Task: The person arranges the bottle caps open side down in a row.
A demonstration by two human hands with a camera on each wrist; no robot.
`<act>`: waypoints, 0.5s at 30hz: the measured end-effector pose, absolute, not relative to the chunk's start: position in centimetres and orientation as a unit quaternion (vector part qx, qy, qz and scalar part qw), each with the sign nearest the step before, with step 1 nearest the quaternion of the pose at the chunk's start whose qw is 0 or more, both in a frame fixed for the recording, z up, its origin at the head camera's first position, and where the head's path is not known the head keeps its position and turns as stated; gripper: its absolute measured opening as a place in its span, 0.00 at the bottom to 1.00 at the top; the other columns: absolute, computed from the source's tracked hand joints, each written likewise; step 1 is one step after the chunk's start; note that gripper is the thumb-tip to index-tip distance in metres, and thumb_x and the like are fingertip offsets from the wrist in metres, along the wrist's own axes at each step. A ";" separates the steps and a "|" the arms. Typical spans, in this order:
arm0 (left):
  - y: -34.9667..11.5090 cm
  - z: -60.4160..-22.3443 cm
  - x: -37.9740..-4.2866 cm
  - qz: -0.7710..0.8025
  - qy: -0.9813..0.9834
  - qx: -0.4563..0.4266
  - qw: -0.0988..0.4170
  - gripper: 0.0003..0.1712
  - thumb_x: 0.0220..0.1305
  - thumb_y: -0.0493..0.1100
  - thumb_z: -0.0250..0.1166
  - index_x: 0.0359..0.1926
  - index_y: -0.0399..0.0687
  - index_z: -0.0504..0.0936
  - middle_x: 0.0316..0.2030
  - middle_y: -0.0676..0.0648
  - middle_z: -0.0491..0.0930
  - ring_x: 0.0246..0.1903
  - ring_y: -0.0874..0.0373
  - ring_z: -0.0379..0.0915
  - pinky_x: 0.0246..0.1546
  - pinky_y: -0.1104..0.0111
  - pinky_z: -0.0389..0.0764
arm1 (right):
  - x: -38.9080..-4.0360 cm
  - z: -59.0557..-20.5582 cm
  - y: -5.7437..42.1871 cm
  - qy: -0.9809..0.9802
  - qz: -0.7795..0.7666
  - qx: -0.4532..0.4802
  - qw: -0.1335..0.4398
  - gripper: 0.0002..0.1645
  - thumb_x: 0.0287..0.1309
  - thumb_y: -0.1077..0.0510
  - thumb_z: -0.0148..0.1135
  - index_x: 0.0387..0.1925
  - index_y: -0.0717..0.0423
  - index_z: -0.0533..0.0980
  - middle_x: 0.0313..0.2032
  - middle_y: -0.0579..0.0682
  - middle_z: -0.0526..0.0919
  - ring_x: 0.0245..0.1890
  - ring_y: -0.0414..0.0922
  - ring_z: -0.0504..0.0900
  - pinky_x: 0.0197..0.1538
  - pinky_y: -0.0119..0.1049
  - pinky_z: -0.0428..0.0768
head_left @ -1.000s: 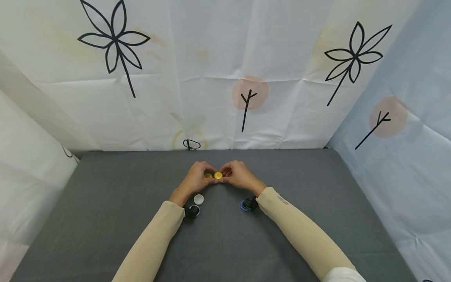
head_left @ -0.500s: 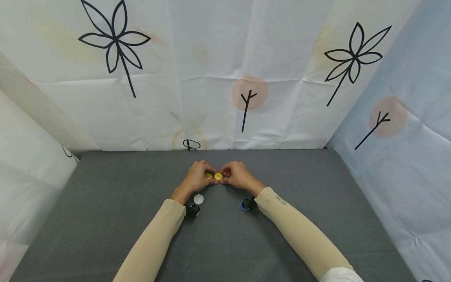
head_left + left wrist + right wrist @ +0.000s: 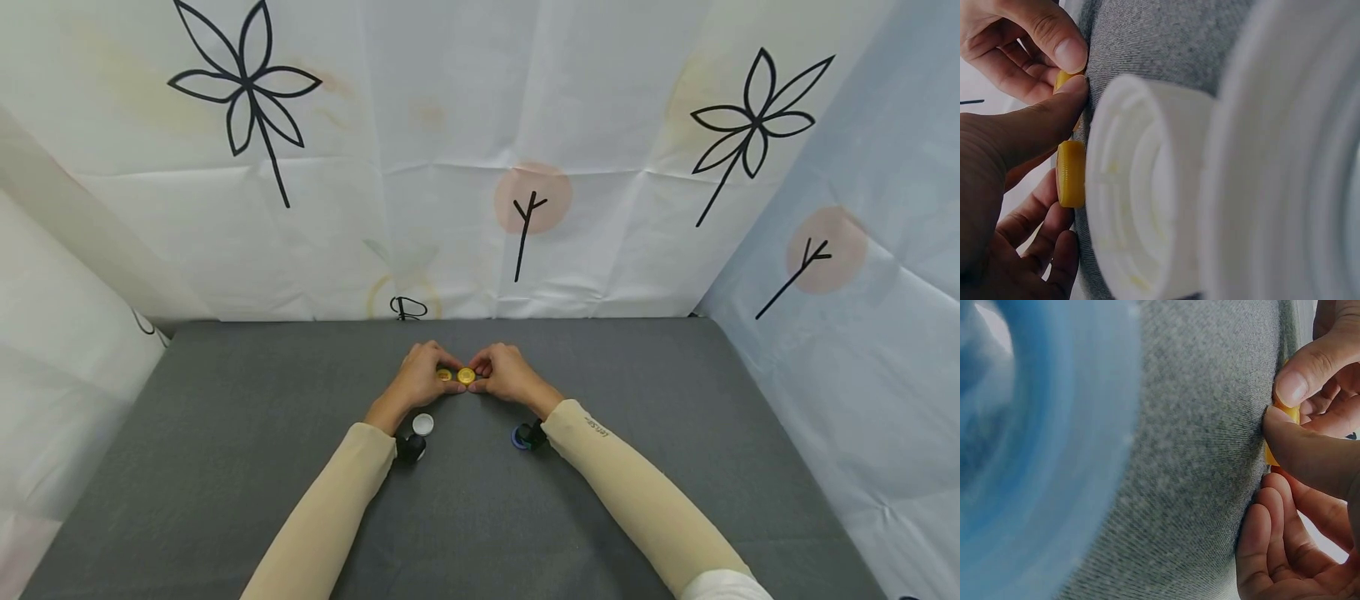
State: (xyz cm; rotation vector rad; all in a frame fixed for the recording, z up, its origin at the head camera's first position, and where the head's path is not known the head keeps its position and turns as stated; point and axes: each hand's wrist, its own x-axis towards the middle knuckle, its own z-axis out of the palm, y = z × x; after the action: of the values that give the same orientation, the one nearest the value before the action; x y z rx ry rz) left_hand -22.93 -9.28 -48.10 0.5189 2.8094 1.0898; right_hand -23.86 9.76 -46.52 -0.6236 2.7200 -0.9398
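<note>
Near the back of the table, my left hand (image 3: 418,379) and right hand (image 3: 513,377) meet, thumb tips together and forefingers almost joined. Between their fingertips they both hold a round yellow bottle cap (image 3: 466,376), which the thumbs partly cover in both wrist views. A second yellow cap (image 3: 1071,174), with ridged sides, sits inside the curve of my left hand, behind the thumb. The other left fingers (image 3: 1035,250) curl loosely below it. In the right wrist view, the right thumb overlaps the held cap and the remaining right fingers (image 3: 1285,550) are curled.
A white cap (image 3: 423,425) lies by my left wrist, and another white round piece (image 3: 1285,156) is partly hidden under the wrist camera. A blue ring-shaped cap (image 3: 519,437) lies below my right wrist. Grey cloth (image 3: 637,475) covers the table; a printed curtain (image 3: 465,242) hangs behind.
Both hands keep their hold on the yellow cap with hardly any movement. The cap has shifted very slightly; the other caps stay in place.
</note>
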 end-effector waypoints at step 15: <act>-9.4 -48.0 -23.0 0.355 0.918 0.169 0.045 0.17 0.52 0.44 0.82 0.44 0.47 0.92 0.38 0.47 0.80 0.41 0.51 0.69 0.47 0.55 0.69 | -23.8 -46.4 9.9 0.915 -0.331 -0.206 0.104 0.17 0.50 0.63 0.80 0.43 0.62 0.86 0.35 0.49 0.86 0.36 0.42 0.82 0.43 0.35 0.81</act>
State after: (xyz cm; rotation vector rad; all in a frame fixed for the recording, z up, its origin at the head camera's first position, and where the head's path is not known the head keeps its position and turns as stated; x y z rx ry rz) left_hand -22.99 -9.36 -48.03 0.5156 2.8051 1.0833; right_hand -23.82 9.93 -46.42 -0.6091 2.6991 -0.9749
